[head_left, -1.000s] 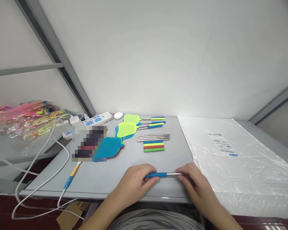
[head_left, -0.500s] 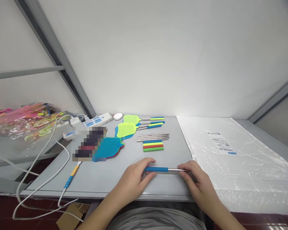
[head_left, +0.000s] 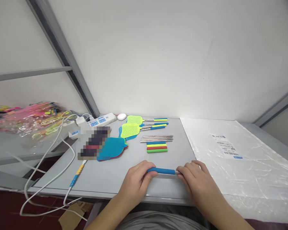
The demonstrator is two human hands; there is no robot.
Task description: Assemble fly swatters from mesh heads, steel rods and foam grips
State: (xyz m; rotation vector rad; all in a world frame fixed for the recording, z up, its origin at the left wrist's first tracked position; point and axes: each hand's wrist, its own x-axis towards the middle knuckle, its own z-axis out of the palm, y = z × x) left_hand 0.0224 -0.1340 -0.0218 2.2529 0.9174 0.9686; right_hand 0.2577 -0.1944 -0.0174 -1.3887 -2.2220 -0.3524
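We see a slim blue handle (head_left: 163, 171) with a short stretch of silver metal rod (head_left: 178, 172) at its right end, spanning level between our two hands, pinched at both ends.

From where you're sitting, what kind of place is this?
Probably a small packing or assembly workstation: a grey table holds a row of loose metal rods, four loose coloured grips, and several fly swatters with handles.
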